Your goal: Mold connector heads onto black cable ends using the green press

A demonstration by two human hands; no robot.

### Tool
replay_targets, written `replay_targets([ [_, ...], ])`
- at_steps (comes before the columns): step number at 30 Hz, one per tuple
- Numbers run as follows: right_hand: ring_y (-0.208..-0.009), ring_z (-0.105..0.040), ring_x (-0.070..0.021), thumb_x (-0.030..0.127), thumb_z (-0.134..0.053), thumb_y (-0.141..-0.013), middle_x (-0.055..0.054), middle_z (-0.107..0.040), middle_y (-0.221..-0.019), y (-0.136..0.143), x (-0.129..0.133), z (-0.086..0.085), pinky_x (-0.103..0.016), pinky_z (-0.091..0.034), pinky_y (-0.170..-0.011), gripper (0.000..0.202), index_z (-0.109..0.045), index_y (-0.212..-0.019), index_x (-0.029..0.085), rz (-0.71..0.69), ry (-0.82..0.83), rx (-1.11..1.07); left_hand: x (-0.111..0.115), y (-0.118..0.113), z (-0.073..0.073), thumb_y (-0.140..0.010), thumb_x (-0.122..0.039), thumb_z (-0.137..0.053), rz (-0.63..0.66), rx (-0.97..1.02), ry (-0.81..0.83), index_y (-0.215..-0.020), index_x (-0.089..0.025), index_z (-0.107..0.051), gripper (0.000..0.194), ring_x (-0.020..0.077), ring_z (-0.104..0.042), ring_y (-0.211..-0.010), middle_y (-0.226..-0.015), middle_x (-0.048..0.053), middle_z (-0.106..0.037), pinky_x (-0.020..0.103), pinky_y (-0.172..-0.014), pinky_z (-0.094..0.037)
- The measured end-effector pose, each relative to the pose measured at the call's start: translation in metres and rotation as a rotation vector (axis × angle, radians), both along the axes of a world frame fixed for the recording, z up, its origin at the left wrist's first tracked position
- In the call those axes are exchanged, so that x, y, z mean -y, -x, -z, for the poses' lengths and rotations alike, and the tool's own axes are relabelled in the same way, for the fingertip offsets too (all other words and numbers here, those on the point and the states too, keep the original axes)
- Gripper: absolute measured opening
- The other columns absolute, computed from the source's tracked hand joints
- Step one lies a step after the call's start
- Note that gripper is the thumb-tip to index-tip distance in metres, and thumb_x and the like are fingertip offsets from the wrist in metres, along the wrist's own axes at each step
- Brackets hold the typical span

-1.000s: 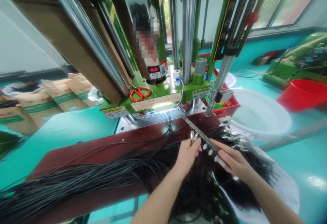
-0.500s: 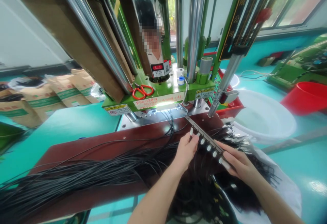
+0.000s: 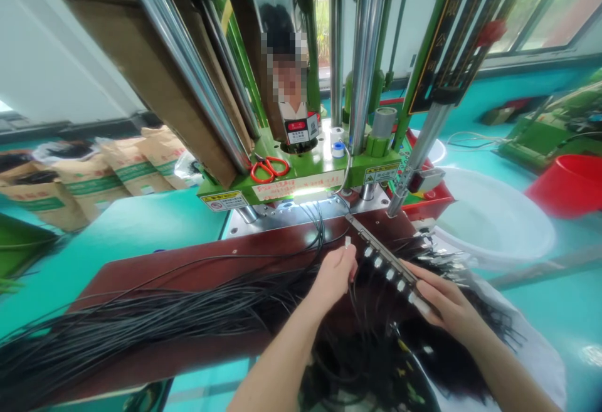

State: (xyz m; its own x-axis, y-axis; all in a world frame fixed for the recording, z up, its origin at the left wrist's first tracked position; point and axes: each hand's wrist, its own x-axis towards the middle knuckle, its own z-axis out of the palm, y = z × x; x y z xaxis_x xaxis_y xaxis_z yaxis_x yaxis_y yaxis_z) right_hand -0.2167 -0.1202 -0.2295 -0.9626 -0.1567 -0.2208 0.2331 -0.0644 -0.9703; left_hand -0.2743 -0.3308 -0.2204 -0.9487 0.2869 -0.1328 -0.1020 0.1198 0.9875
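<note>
My left hand (image 3: 335, 275) is closed on a cable whose silvery connector (image 3: 347, 242) sticks up past the fingertips. Just right of it, my right hand (image 3: 439, 299) grips the near end of a long metal bar (image 3: 383, 250). Several white-silver connectors (image 3: 390, 274) sit in a row along the bar's lower edge, with black cables hanging below them. The bar slants away toward the press, and its far end lies by the board's edge. A small gap separates the left hand's connector from the bar.
A green press (image 3: 301, 177) stands ahead, with red-handled scissors (image 3: 269, 169) on its ledge. Many black cables (image 3: 188, 311) lie across the brown board (image 3: 155, 274). Farther right are a white tub (image 3: 493, 211) and a red bucket (image 3: 567, 186). Paper sacks (image 3: 94, 177) stand at left.
My left hand has drawn back left from the bar, carrying its connector away from the row. My right hand still holds the bar. The whole view has shifted slightly.
</note>
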Motion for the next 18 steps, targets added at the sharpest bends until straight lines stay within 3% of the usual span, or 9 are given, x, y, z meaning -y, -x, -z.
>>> replay_targets([
  [4, -0.038, -0.026, -0.0033, 0.044, -0.055, -0.080, 0.000, -0.049, -0.057, 0.0001, -0.0002, -0.0003, -0.018, -0.011, -0.035, 0.051, -0.048, -0.123, 0.017, -0.027, -0.011, 0.004, 0.0033, 0.0001, 0.0008, -0.079, -0.056, -0.033, 0.139, 0.064, -0.006, -0.053, -0.016, -0.046, 0.050, 0.0062, -0.035, -0.036, -0.043, -0.004, -0.039, 0.020, -0.036, -0.027],
  [13, -0.037, -0.025, -0.0048, 0.046, -0.051, -0.082, 0.003, -0.043, -0.049, 0.0021, -0.0044, -0.0016, -0.019, -0.012, -0.035, 0.053, -0.048, -0.124, 0.014, -0.117, -0.074, -0.019, 0.0072, 0.0034, 0.0037, -0.077, -0.050, -0.042, 0.194, 0.158, -0.180, -0.048, -0.018, -0.033, 0.045, 0.0047, -0.030, -0.038, -0.043, -0.006, -0.032, 0.019, -0.037, -0.024],
  [18, -0.040, -0.026, -0.0056, 0.045, -0.052, -0.081, 0.000, -0.049, -0.058, 0.0020, -0.0060, 0.0028, -0.021, -0.015, -0.036, 0.050, -0.049, -0.123, 0.017, -0.166, -0.168, -0.091, 0.0108, 0.0010, 0.0067, -0.078, -0.047, -0.043, 0.171, 0.175, -0.229, -0.047, -0.018, -0.030, 0.044, 0.0036, -0.027, -0.038, -0.043, -0.007, -0.030, 0.019, -0.039, -0.022],
])
